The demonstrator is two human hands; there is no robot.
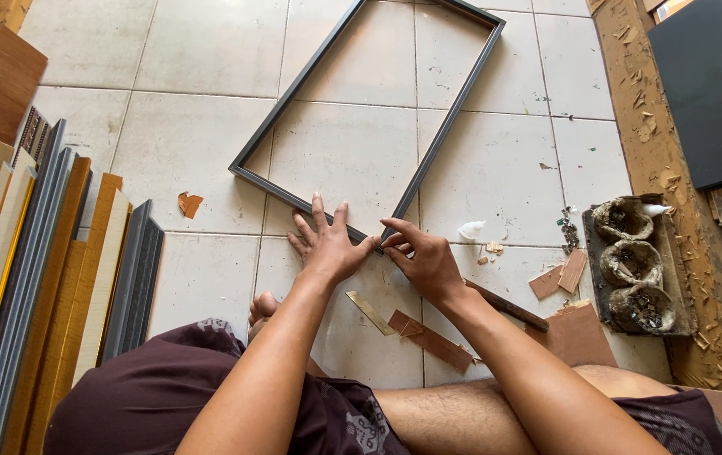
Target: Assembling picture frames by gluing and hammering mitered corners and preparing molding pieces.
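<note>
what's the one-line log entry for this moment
left hand flat on frame near corner | right hand fingertips at same corner | frame flat on tile floor | moulding strips stacked at left

Single head view, looking steeply down, close over tiled floor (192, 152) before seated person.
</note>
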